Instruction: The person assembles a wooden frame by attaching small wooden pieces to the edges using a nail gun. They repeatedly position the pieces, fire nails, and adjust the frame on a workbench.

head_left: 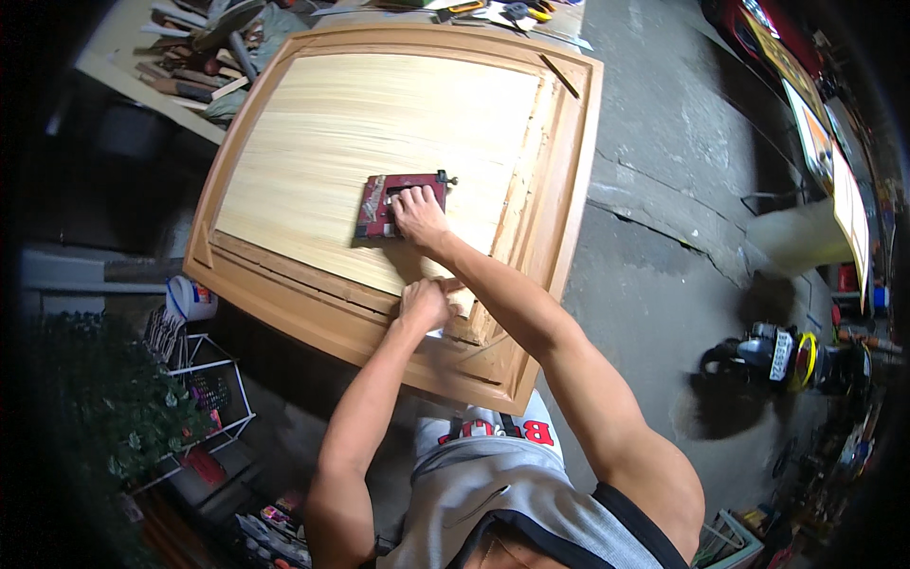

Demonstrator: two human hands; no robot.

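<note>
A large framed wooden panel [313,123], pale in the middle with a light brown frame [284,325], lies flat in front of me. On its pale face rests a dark red nail gun or stapler [375,211] with a black fitting at one corner. The fingers of my right hand [420,218] wrap around its handle. Lower down, my left hand [427,305] is curled at the panel's near right part, over the inner wooden strips [469,327]. Anything inside those fingers is hidden, and the area just below them is blurred.
A short dark strip [559,76] lies across the frame's far right corner. Wood offcuts [204,71] pile up at far left, and hand tools [517,11] lie beyond the panel. A white bucket [191,298] and a wire rack [227,398] stand left; a motorcycle [777,356] is parked right.
</note>
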